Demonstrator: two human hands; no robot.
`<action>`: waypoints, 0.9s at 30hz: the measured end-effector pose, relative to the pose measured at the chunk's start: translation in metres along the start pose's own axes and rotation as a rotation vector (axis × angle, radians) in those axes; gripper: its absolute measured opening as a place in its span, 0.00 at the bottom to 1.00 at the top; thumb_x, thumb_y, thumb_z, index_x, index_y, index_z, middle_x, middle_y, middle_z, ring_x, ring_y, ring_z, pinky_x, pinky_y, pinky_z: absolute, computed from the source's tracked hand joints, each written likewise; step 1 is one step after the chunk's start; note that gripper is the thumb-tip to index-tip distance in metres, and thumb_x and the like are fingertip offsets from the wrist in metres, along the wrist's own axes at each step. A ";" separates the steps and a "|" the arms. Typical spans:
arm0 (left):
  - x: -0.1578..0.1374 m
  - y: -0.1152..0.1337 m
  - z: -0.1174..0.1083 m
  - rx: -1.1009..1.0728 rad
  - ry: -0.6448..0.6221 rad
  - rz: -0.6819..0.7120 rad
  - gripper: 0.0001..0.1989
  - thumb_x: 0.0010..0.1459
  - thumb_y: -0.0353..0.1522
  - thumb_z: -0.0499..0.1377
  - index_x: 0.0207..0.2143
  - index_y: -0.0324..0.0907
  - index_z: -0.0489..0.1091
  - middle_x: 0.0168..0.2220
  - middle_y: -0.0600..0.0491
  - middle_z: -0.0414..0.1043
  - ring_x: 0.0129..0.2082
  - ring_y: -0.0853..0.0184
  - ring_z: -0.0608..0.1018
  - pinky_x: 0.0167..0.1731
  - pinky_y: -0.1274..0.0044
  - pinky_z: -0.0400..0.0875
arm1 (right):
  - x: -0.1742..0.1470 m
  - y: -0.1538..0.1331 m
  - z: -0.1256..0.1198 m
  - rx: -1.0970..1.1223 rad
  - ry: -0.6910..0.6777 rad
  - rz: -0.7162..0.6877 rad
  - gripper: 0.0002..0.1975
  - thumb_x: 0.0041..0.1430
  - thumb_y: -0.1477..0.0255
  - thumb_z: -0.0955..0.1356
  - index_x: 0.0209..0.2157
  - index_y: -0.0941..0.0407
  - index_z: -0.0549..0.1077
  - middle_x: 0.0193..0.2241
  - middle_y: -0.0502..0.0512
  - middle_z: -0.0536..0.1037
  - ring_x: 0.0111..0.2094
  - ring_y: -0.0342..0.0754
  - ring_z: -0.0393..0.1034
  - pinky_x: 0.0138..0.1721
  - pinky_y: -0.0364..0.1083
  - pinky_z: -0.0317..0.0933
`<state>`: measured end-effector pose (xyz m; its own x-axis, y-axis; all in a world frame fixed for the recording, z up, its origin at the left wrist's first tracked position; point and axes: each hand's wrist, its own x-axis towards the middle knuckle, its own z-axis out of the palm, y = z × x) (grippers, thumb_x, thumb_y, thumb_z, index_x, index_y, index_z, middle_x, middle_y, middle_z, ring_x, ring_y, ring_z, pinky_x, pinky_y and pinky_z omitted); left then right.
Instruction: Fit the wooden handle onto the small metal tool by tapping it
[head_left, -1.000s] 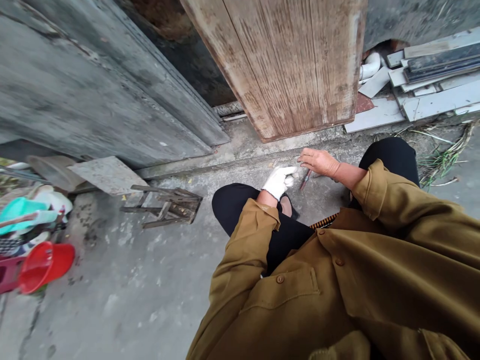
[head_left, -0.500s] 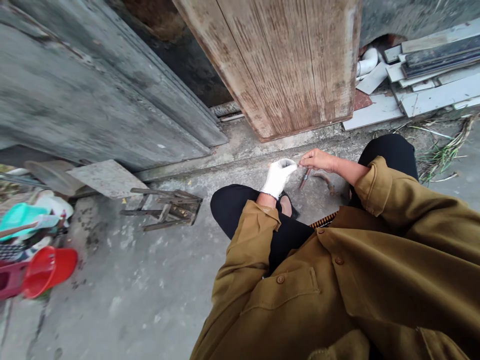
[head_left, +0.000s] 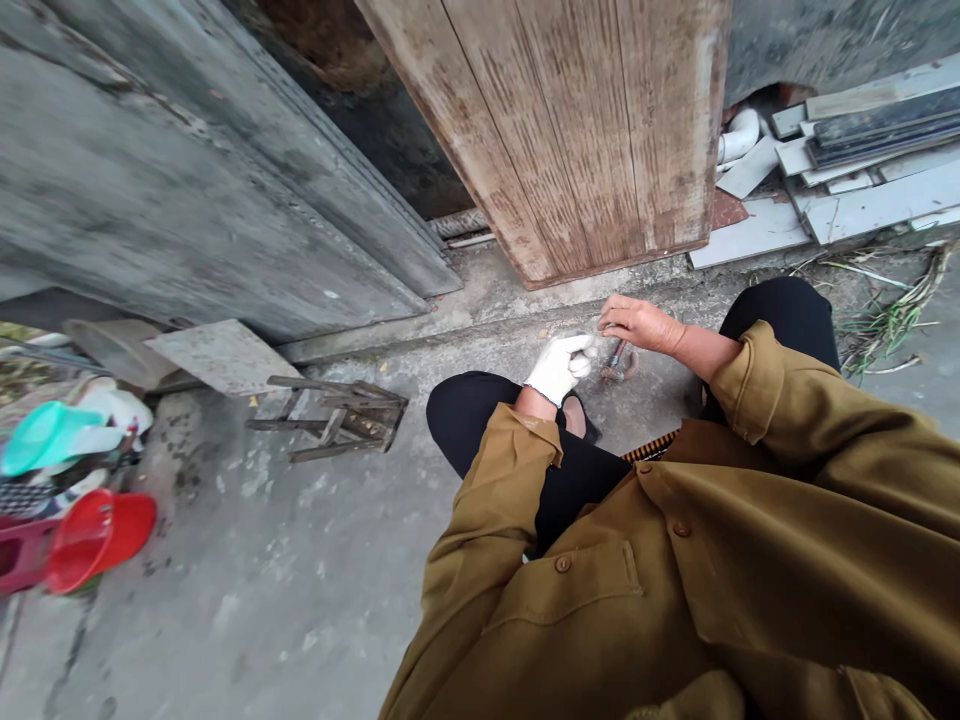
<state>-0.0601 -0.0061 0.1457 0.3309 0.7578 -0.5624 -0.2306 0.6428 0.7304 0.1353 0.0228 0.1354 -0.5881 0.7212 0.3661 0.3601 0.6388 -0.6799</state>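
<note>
My left hand (head_left: 559,369), in a white glove, has its fingers curled and bent inward, close to the fingertips of my right hand. My right hand (head_left: 642,323) is bare, with thumb and fingers pinched together. Whatever lies between the two hands is too small to make out. Just below the right fingers shows a thin reddish handle-like piece (head_left: 617,354) beside a curved brownish piece (head_left: 626,370). I cannot tell whether these rest on the concrete or hang from the hand.
A brown wooden panel (head_left: 592,150) stands in front, by a grey wooden door (head_left: 225,190). A small wooden stool (head_left: 337,420) is at the left, with a red bucket (head_left: 101,540) farther out. Stacked boards (head_left: 885,160) lie at the right, near uprooted grass (head_left: 904,310).
My gloved fingers have curled and drawn slightly away from the right fingertips. The right hand has tilted a little, and the curved piece now appears closer to the reddish one.
</note>
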 end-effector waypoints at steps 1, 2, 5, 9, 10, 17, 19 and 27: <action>0.000 0.000 0.001 -0.012 0.011 -0.012 0.09 0.43 0.31 0.63 0.23 0.36 0.66 0.19 0.56 0.66 0.10 0.83 0.52 0.13 0.82 0.40 | -0.001 0.000 -0.001 -0.028 -0.015 -0.015 0.12 0.63 0.66 0.64 0.38 0.57 0.76 0.40 0.61 0.74 0.42 0.50 0.69 0.46 0.49 0.63; 0.000 0.000 0.002 -0.017 0.024 -0.022 0.09 0.43 0.31 0.63 0.23 0.36 0.66 0.19 0.56 0.65 0.10 0.83 0.51 0.13 0.82 0.40 | -0.002 0.000 -0.001 -0.055 -0.030 -0.025 0.13 0.63 0.65 0.63 0.38 0.57 0.76 0.41 0.61 0.74 0.42 0.50 0.69 0.46 0.49 0.63; -0.001 -0.001 0.002 0.002 0.043 -0.032 0.10 0.44 0.31 0.63 0.22 0.37 0.64 0.18 0.56 0.65 0.10 0.83 0.51 0.13 0.82 0.40 | -0.003 -0.003 -0.002 -0.099 -0.050 -0.025 0.15 0.64 0.63 0.63 0.39 0.57 0.77 0.41 0.61 0.75 0.43 0.51 0.69 0.46 0.49 0.63; -0.001 -0.003 0.001 0.127 0.011 0.065 0.11 0.44 0.33 0.64 0.23 0.37 0.65 0.20 0.56 0.66 0.11 0.82 0.53 0.13 0.82 0.43 | 0.000 -0.008 -0.001 -0.002 -0.036 0.029 0.12 0.62 0.65 0.64 0.34 0.56 0.77 0.38 0.59 0.75 0.40 0.49 0.69 0.45 0.48 0.63; -0.001 -0.003 0.000 0.198 0.019 0.116 0.10 0.44 0.33 0.64 0.24 0.37 0.66 0.20 0.56 0.67 0.11 0.81 0.55 0.14 0.82 0.45 | 0.001 -0.009 -0.001 0.051 -0.030 0.072 0.11 0.60 0.66 0.65 0.32 0.57 0.76 0.36 0.58 0.75 0.39 0.49 0.69 0.44 0.48 0.62; -0.003 -0.004 0.008 0.781 0.160 0.658 0.06 0.46 0.29 0.63 0.30 0.40 0.75 0.34 0.51 0.76 0.36 0.66 0.75 0.42 0.75 0.68 | 0.001 -0.007 -0.003 0.826 -0.240 0.912 0.12 0.52 0.67 0.69 0.20 0.59 0.67 0.16 0.48 0.61 0.16 0.37 0.48 0.17 0.40 0.41; -0.003 -0.006 0.011 0.777 0.176 0.644 0.05 0.48 0.30 0.62 0.30 0.40 0.75 0.34 0.51 0.76 0.36 0.66 0.75 0.41 0.75 0.68 | -0.001 -0.005 -0.003 0.922 -0.285 0.940 0.12 0.51 0.67 0.69 0.21 0.59 0.67 0.16 0.47 0.61 0.16 0.36 0.47 0.17 0.39 0.38; -0.001 -0.007 0.016 0.204 0.168 0.320 0.14 0.43 0.37 0.66 0.30 0.38 0.70 0.20 0.57 0.67 0.12 0.80 0.57 0.14 0.82 0.47 | 0.002 -0.007 0.000 0.205 0.099 0.366 0.04 0.51 0.73 0.69 0.30 0.58 0.73 0.30 0.53 0.72 0.31 0.44 0.65 0.37 0.44 0.61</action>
<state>-0.0439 -0.0127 0.1475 0.1137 0.9344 -0.3376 -0.1056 0.3493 0.9311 0.1315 0.0198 0.1407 -0.3721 0.9191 0.1294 0.3752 0.2764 -0.8848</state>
